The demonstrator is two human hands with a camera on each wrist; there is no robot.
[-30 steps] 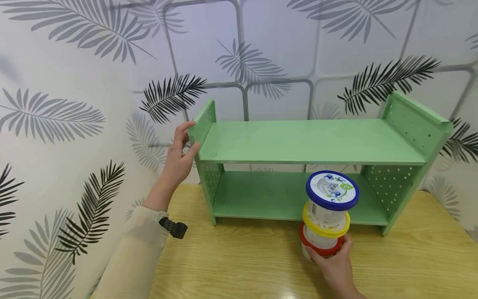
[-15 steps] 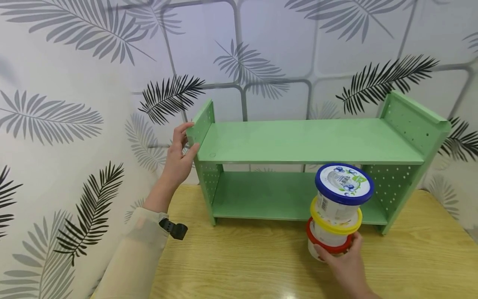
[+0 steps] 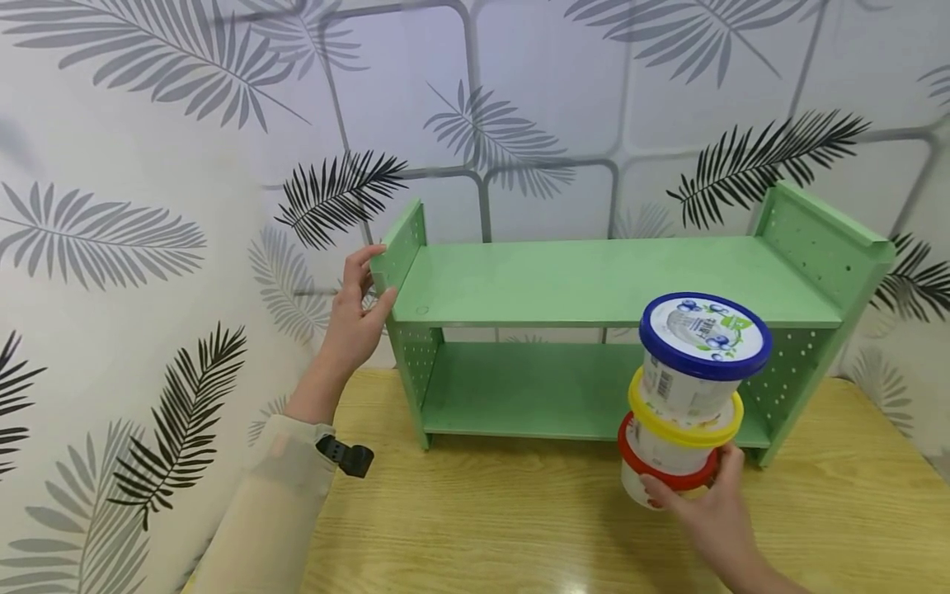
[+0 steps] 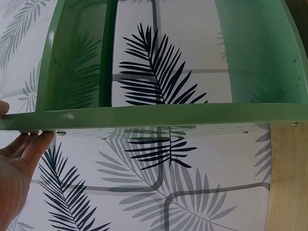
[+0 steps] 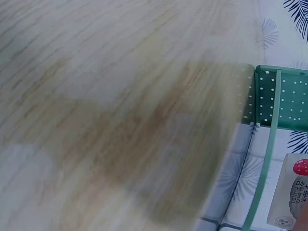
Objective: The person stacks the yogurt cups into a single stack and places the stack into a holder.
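My left hand (image 3: pixel 355 318) grips the upright left side panel of a two-tier green shelf (image 3: pixel 616 280), thumb on the near side and fingers over the outer face. In the left wrist view, those fingertips (image 4: pixel 41 144) press against the panel's edge. Three white tubs are stacked and tilted in front of the shelf's right half. On top is the blue-lidded tub (image 3: pixel 686 388), then the yellow-lidded tub (image 3: pixel 664 450), then the red-lidded tub (image 3: pixel 640 488). My right hand (image 3: pixel 716 516) holds the bottom red-lidded one, thumb in front. Part of a tub (image 5: pixel 286 192) with a strawberry print shows in the right wrist view.
The shelf stands on a wooden table (image 3: pixel 482 511) close to a wall (image 3: pixel 549 82) with feather patterns. Its lower board (image 3: pixel 519 388) lies behind the stack, and the perforated right side panel (image 3: pixel 824 239) rises beside it.
My right hand has carried the tub stack to the right and upward, so the blue lid now overlaps the front edge of the upper board. My left hand has stayed on the panel.
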